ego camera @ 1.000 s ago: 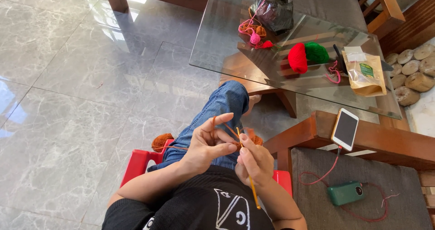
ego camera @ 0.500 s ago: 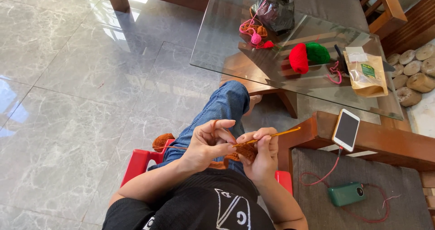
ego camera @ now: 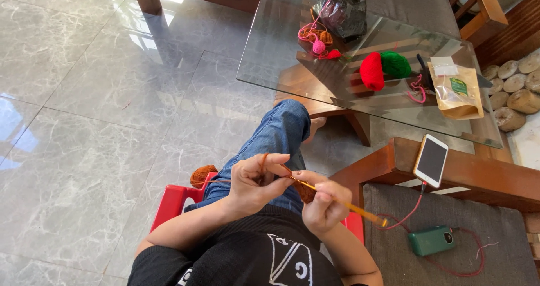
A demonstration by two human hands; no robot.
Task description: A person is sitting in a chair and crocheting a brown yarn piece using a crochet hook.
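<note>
My left hand (ego camera: 256, 182) has orange-brown yarn (ego camera: 262, 160) looped over its fingers and pinches the work near the hook's tip. In my right hand (ego camera: 322, 201) I hold a yellow-orange crochet hook (ego camera: 347, 205) that points left and up, its handle sticking out to the right. A small brown crocheted piece (ego camera: 305, 192) sits between both hands, above my jeans-clad leg (ego camera: 278, 133). The yarn runs left to a brown yarn ball (ego camera: 201, 175) by my red stool (ego camera: 171, 202).
A glass coffee table (ego camera: 281, 44) holds red (ego camera: 371, 71) and green (ego camera: 396, 64) yarn balls, a dark bag (ego camera: 342, 9), pink yarn bits and a kraft pouch (ego camera: 457, 90). A phone (ego camera: 431, 160) lies on a wooden armrest, cabled to a green power bank (ego camera: 432, 240) on a grey cushion.
The hook has swung from pointing up-right to pointing down-right, its tip now toward my left hand. Both hands stay close together over my lap.
</note>
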